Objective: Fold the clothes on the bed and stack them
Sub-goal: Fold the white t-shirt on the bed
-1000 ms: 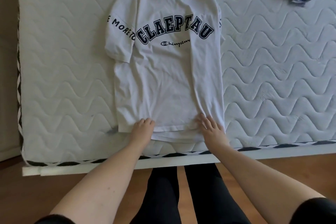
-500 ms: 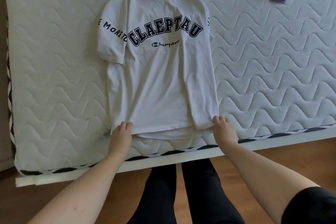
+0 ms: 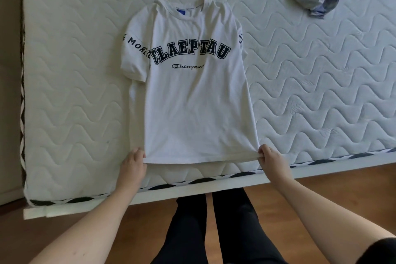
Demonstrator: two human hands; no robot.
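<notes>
Soft, even daylight is being spread over the white quilted mattress [image 3: 300,92], brightest at the right. A faint shadow is being cast under the white printed T-shirt's [image 3: 197,103] hem. Straight edges are being bowed by wide-angle distortion; detail is being softened slightly throughout.

Both bare arms reach forward, spread apart. The left hand [image 3: 133,164] and the right hand [image 3: 271,160] have fingers curled, each pinching a bottom corner of the shirt [image 3: 197,103] hem.
</notes>
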